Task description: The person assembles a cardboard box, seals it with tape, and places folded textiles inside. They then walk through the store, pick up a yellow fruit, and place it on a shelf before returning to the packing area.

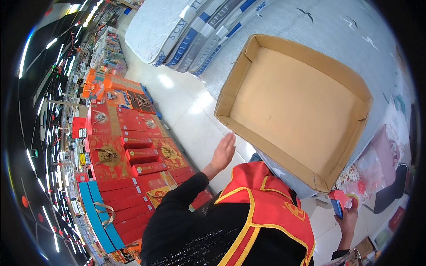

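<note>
A shallow open cardboard box [293,109] rests tilted in view on a grey-blue bird-patterned sheet [319,28]. Its inside is bare brown board. Just off the box's near left corner is my left hand [224,153], flat with fingers stretched out and nothing in it. Whether the fingertips touch the cardboard I cannot tell. Low on the right, beyond the box's near right corner, my right hand [347,217] grips a red and blue tape dispenser [338,202] with a roll of tape on it.
Several stacked mattresses [186,33] stand at the back. To the left, red gift boxes [133,149] and a turquoise box [100,216] are piled beside the tiled floor [189,109]. Plastic-wrapped bedding [379,159] and a dark chair-like object [391,189] are on the right.
</note>
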Demonstrator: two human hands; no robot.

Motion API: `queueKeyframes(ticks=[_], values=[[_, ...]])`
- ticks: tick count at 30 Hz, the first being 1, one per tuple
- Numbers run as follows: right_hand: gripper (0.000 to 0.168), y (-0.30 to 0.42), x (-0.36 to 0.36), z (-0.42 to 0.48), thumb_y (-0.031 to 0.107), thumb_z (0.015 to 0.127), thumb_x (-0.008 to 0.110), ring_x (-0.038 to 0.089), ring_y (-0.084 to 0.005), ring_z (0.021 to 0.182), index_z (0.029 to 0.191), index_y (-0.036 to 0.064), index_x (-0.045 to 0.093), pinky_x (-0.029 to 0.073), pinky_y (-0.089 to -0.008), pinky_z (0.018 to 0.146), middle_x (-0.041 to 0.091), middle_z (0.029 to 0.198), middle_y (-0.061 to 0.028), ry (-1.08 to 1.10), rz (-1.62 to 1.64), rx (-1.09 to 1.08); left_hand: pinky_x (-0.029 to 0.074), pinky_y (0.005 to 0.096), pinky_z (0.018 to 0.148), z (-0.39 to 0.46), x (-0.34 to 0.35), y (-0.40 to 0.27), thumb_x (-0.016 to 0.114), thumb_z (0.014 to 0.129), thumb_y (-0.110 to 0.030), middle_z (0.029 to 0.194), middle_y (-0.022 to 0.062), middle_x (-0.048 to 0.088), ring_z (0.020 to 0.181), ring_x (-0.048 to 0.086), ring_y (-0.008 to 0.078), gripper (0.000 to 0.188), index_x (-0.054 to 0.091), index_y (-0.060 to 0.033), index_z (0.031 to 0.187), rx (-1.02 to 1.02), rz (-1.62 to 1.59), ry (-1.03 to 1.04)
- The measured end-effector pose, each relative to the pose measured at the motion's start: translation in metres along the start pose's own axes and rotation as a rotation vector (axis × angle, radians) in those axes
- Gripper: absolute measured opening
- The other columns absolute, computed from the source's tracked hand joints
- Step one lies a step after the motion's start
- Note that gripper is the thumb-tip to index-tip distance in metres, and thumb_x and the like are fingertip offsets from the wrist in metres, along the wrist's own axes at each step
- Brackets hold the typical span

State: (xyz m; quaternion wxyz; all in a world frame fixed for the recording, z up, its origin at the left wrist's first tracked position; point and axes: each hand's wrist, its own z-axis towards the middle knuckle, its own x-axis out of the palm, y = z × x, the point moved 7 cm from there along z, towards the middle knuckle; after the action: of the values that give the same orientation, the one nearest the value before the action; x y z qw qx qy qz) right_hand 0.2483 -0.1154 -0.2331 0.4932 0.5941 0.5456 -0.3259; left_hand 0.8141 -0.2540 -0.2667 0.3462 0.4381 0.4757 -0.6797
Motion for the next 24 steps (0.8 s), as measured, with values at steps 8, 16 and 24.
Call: queueKeyframes(ticks=[8, 16, 24], values=[[0.042, -0.002, 0.004, -0.001, 0.011, 0.039, 0.085, 0.059, -0.0363, 0.073, 0.072, 0.002, 0.060, 0.048, -0.0450, 0.076, 0.062, 0.070, -0.0155, 0.026, -0.046, 0.026, 0.028, 0.0471, 0.110, 0.024, 0.031, 0.022, 0.057, 0.089, -0.019, 0.145, 0.0179, 0.033, 0.137, 0.029, 0.0327, 0.056, 0.036, 0.0021, 0.137, 0.047, 0.145, 0.157], [0.036, -0.003, 0.008, -0.006, 0.013, 0.043, 0.084, 0.061, -0.0348, 0.079, 0.067, 0.003, 0.059, 0.048, -0.0455, 0.079, 0.060, 0.065, -0.0151, -0.045, -0.046, -0.055, 0.023, 0.0572, 0.108, 0.055, 0.062, 0.033, 0.061, 0.082, -0.026, 0.102, 0.0117, 0.054, 0.107, 0.050, 0.0307, 0.030, 0.055, -0.0044, 0.102, 0.246, 0.200, 0.394], [0.029, 0.004, -0.008, 0.010, 0.025, 0.060, 0.080, 0.061, -0.0290, 0.066, 0.073, 0.008, 0.061, 0.049, -0.0417, 0.071, 0.060, 0.063, -0.0101, 0.063, -0.082, -0.091, 0.016, 0.0581, 0.110, 0.055, 0.051, -0.019, 0.065, 0.083, -0.030, 0.141, 0.0193, 0.038, 0.133, 0.033, 0.0359, 0.063, 0.040, -0.0047, 0.135, 0.315, 0.161, 0.321]])
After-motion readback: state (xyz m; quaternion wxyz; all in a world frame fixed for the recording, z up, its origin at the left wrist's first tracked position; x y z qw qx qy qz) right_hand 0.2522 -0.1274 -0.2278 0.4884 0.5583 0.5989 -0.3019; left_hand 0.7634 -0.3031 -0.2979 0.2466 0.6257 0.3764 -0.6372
